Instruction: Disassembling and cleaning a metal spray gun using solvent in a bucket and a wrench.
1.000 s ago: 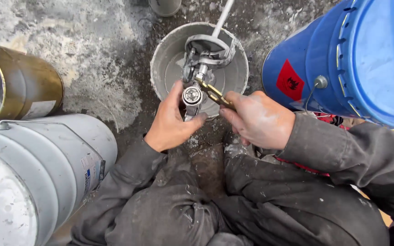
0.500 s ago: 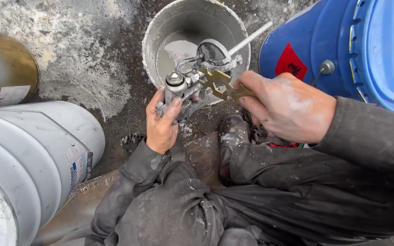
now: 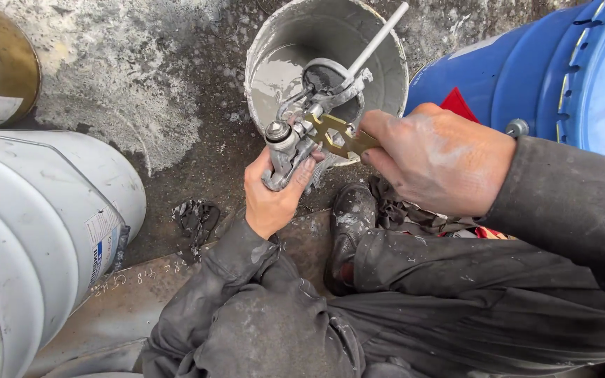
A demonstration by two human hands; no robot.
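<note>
Both hands worked: left hand (image 3: 271, 199) clenched on grey metal spray gun (image 3: 290, 143), right hand (image 3: 439, 157) gripped flat brass wrench (image 3: 336, 134) on its fitting, over grey pail (image 3: 281, 35). Loosening step, I think; next needs firm turn w/ steady hold.

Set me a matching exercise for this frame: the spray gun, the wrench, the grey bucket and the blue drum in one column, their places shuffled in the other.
1. spray gun
2. brass-coloured wrench
3. grey bucket
4. blue drum

a. top right of the picture
b. gripped in the left hand
c. on the ground beyond both hands, grey liquid inside
d. held in the right hand

Pairs: 1-b, 2-d, 3-c, 4-a
</note>
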